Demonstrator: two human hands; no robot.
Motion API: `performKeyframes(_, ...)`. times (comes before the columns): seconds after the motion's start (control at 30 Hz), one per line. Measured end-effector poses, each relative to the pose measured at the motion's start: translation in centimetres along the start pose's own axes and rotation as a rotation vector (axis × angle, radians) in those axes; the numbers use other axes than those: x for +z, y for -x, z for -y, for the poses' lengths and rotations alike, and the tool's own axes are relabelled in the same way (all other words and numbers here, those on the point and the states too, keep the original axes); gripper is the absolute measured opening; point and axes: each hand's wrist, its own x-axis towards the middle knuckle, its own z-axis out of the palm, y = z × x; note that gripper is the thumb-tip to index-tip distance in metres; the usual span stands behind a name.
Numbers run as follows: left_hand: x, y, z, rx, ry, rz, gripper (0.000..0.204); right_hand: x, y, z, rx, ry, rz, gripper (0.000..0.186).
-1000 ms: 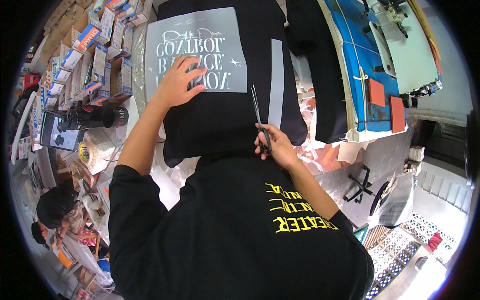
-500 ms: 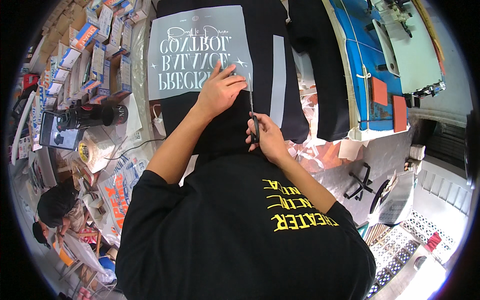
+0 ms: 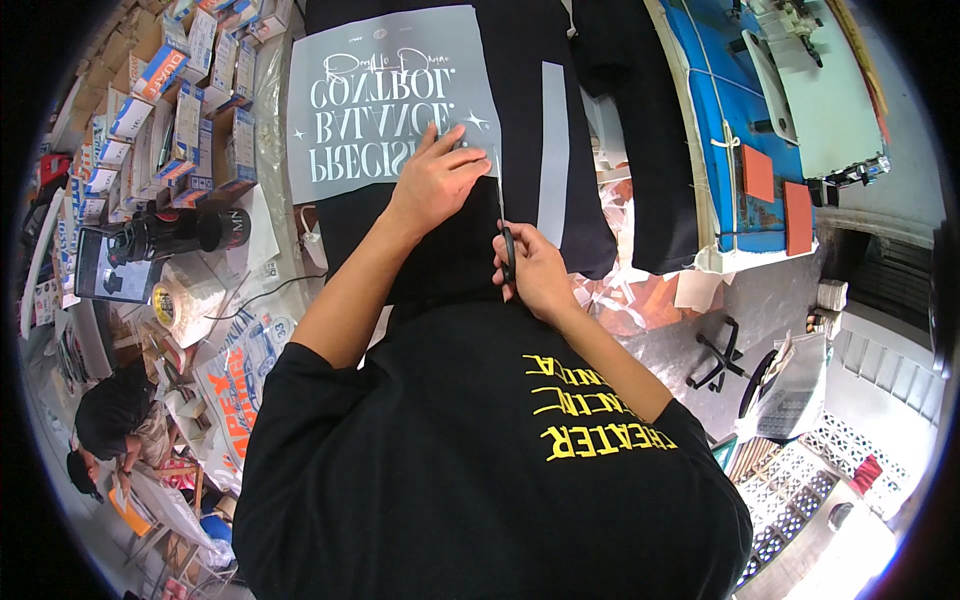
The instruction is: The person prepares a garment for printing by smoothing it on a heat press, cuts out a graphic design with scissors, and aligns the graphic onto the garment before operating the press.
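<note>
A translucent grey film sheet (image 3: 385,110) with white mirrored lettering lies over black fabric (image 3: 420,265). My left hand (image 3: 440,185) lies on its near right corner, fingers apart and stretched over the lettering; the thumb is not clearly seen. My right hand (image 3: 533,262) grips black-handled scissors (image 3: 508,250). Their blades point away from me, at the right edge of the sheet beside my left fingertips. I cannot tell how far apart the blades are. To the right of the scissors, a narrow grey strip (image 3: 552,150) lies on the black fabric.
Stacked cardboard boxes (image 3: 180,130), a black bottle (image 3: 185,235) and a roll of tape (image 3: 165,303) are on the left. A blue-topped bench (image 3: 740,215) with orange pads stands at right. Another person (image 3: 115,410) is at lower left; a wheeled chair base (image 3: 718,358) is at right.
The sheet and both hands appear very slightly further left, along with much of the scene. My left hand stays on the sheet and my right hand still grips the scissors.
</note>
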Motion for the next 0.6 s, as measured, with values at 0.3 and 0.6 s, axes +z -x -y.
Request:
performKeyframes(0.3,-1.1,0.2,-1.8,-0.034,0.062,-0.027,0.022,0.3,-2.0,1.5,-0.025,-0.063,-0.037,0.037)
performKeyframes(0.6,-1.4,0.5,-2.5,-0.045,0.089,-0.046,0.022,0.2,-1.4,1.8,-0.012,-0.036,-0.054,0.033)
